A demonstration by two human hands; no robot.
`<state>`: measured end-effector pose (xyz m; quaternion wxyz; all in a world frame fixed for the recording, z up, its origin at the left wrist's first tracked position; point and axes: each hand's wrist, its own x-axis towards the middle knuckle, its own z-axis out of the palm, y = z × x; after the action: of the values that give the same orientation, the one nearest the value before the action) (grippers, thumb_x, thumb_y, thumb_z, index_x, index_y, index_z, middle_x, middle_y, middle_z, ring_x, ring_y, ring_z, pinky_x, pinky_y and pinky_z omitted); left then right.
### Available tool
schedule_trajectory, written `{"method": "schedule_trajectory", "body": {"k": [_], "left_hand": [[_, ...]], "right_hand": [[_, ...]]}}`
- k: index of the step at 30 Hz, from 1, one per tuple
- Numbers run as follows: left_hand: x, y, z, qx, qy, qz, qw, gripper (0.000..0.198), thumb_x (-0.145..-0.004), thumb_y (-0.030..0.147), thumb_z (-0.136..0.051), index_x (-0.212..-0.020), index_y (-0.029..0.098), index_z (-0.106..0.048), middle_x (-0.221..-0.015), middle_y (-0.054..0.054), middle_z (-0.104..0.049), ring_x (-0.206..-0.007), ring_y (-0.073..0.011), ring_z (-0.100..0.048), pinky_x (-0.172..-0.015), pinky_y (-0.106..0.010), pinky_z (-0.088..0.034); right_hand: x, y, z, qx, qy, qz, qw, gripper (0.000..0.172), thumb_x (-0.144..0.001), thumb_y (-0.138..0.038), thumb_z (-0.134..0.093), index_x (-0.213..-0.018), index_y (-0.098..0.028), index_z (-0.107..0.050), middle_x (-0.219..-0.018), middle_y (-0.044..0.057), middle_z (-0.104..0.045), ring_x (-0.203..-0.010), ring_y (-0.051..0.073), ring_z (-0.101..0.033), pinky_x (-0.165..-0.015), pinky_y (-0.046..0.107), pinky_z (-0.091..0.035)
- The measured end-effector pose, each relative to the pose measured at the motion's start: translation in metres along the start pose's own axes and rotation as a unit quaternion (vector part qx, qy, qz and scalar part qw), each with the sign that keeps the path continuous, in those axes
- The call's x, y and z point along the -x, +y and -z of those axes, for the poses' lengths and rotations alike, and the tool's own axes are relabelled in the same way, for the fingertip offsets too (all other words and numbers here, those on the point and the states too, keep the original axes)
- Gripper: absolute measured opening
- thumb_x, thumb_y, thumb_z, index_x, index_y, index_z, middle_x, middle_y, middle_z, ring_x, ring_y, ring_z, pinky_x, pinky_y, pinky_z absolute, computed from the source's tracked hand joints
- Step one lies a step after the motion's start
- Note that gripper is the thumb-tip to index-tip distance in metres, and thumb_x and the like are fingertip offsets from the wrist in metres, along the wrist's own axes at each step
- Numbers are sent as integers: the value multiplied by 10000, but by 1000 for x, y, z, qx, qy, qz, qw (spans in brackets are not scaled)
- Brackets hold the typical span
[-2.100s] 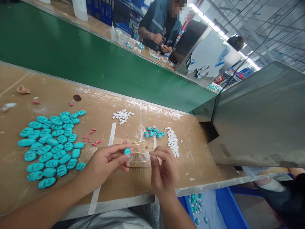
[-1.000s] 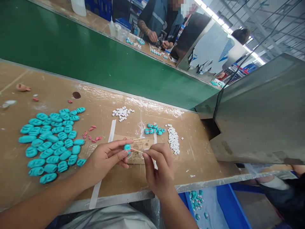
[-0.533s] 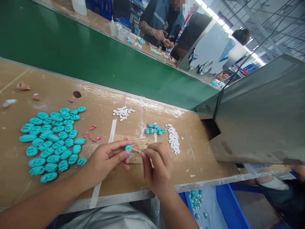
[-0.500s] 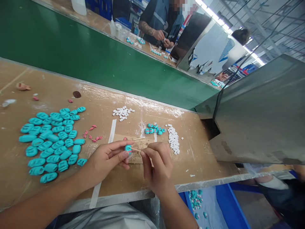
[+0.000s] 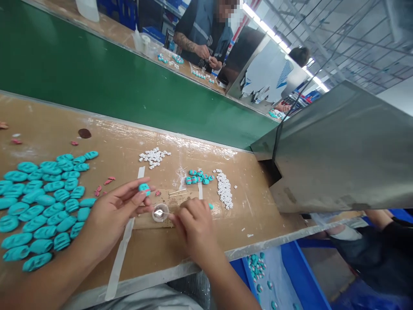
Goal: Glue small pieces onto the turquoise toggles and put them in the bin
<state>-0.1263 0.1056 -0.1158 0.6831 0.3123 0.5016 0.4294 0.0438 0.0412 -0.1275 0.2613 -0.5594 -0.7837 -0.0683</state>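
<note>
Between the thumb and fingers of my left hand (image 5: 112, 211) is a small teal piece (image 5: 145, 189) with a pink band, raised above the table. My right hand (image 5: 195, 226) pinches a thin stick (image 5: 166, 214), its tip at a small clear cup (image 5: 160, 212) that holds something pale and shiny. The cup stands on a brown board (image 5: 142, 221). Behind it lie thin wooden sticks (image 5: 177, 193) and a pink piece (image 5: 158, 193). Beyond my right hand sits a group of teal pieces with pink bands (image 5: 196, 177).
Many teal pieces (image 5: 45, 200) cover the table's left side. Small white pieces lie in two groups, one at the back (image 5: 154, 157) and one at the right (image 5: 224, 189). A metal housing (image 5: 338, 150) bounds the right. Below the edge is a blue bin (image 5: 303, 275). A co-worker (image 5: 203, 38) sits across.
My right hand has drawn the stick away from the teal piece and lowered it to the clear cup. My left hand has moved left with the piece. The view has shifted right.
</note>
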Motion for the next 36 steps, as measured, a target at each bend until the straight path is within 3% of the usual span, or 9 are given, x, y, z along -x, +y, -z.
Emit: {"method": "schedule_trajectory", "body": {"k": [3,6,9,15,24,28,31,34,36], "left_hand": [[-4,-3,5,11,9,18,1000,538,-480,372,-937,-967,230,-759,-867,26,-796,-633,-107,-692,-617,-137,-603],[-7,-9,9,-7,-11,31,999,578,-487,347,-942,-1024,251,-749,-779,48,-784,-622,-109,-700,-617,-121,-595],[-7,-13,9,-31,-42,39,998,582,-545,396,-921,-1070,229,-733,-825,22,-796,-620,-112,-703,-635,-139,-603],[-3,-12,6,-61,-49,29,997,632,-526,471,-914,-1059,180,-741,-909,-41,-811,-627,-141,-699,-640,-202,-627],[-6,-15,8,-67,-69,12,995,583,-600,441,-892,-1099,189,-730,-931,-49,-812,-597,-124,-695,-603,-174,-614],[-5,-15,8,-57,-82,9,995,559,-602,437,-896,-1070,178,-735,-834,-46,-808,-688,-177,-737,-599,-201,-628],[-4,-18,11,-43,-113,14,993,476,-673,390,-870,-1082,189,-733,-913,-65,-811,-821,-230,-765,-637,-234,-643],[-1,-25,12,-22,-174,32,984,396,-725,328,-849,-1091,217,-743,-1018,-77,-802,-910,-258,-763,-682,-260,-651],[1,-28,11,8,-196,51,979,357,-730,295,-851,-1069,231,-758,-1019,-70,-804,-937,-263,-760,-725,-274,-652]], "right_hand": [[12,10,-14,48,-41,-13,998,182,-928,-383,-618,-924,-201,-609,-876,54,-627,-798,198,-529,-691,330,-347],[32,41,-18,56,-31,-111,992,248,-928,-384,-616,-1091,-197,-617,-990,87,-632,-909,214,-558,-777,339,-382],[49,82,-8,122,13,-229,966,154,-973,-235,-506,-961,-194,-654,-909,73,-636,-872,203,-562,-770,324,-380],[55,127,3,161,-23,-266,950,201,-919,-154,-529,-848,-186,-714,-850,70,-668,-814,216,-555,-722,317,-362],[49,133,-15,151,-59,-301,940,202,-887,-112,-514,-787,-159,-683,-859,120,-654,-846,250,-545,-757,367,-371],[44,132,-9,96,-50,-294,950,174,-868,-119,-494,-754,-167,-617,-820,97,-612,-811,238,-547,-747,357,-402],[36,109,4,29,-34,-267,963,137,-885,-160,-473,-807,-186,-582,-800,46,-592,-771,203,-550,-706,322,-432],[24,66,13,-50,-27,-217,974,159,-928,-191,-429,-835,-212,-556,-779,9,-575,-744,166,-548,-687,288,-456],[17,36,14,-180,-15,-150,972,142,-942,-194,-430,-853,-219,-539,-790,10,-572,-763,159,-551,-688,279,-467]]}}
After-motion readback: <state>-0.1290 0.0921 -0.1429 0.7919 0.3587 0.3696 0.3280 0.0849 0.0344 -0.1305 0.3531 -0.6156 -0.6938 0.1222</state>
